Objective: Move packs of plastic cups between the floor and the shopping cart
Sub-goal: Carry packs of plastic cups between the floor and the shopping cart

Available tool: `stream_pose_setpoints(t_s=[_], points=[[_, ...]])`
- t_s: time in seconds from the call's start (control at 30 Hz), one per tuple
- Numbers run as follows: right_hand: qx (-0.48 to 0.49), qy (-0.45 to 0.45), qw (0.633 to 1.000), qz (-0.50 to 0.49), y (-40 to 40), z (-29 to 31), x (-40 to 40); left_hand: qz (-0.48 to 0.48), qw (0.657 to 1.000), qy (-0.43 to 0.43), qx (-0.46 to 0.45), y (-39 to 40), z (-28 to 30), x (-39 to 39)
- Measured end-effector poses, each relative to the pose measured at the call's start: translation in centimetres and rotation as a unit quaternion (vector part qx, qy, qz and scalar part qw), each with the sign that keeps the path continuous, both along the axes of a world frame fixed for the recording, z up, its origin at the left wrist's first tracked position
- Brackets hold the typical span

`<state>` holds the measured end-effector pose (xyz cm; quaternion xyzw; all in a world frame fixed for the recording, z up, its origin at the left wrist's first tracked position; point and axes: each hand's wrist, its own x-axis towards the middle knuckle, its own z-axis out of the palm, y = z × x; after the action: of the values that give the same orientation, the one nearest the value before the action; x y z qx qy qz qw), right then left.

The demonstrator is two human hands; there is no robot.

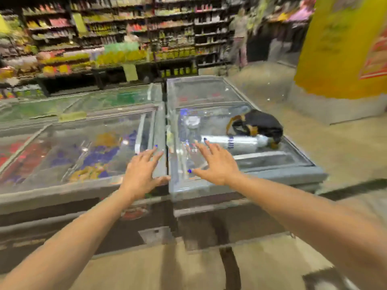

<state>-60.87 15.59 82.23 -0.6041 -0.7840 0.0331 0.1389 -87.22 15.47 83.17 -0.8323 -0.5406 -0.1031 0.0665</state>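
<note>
A long clear pack of plastic cups (236,141) lies on its side on the glass lid of the right chest freezer (272,176). A second clear pack (189,143) seems to stand between my hands, though blur hides its outline. My left hand (142,172) is spread open over the seam between the two freezers and holds nothing. My right hand (213,162) is also spread open, its fingertips close to the near end of the lying pack. No shopping cart is in view.
A black bag with tan straps (257,124) rests on the right freezer lid behind the pack. The left freezer (62,185) adjoins it. Stocked shelves (125,38) run along the back. A yellow pillar (343,59) stands right. A person (238,34) stands far off.
</note>
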Motion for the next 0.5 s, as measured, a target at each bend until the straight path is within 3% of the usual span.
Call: stream_pose_setpoints(t_s=[0.23,0.5], points=[[-0.016,0.026,0.970,-0.243,-7.5,-1.3,26.6,-0.191,0.982,0.010,-0.013,5.4,-1.6,27.2],[-0.043,0.078,0.868,-0.489,-18.8,-6.3,47.5,-0.372,0.925,0.070,-0.020,7.1,-5.2,53.2]])
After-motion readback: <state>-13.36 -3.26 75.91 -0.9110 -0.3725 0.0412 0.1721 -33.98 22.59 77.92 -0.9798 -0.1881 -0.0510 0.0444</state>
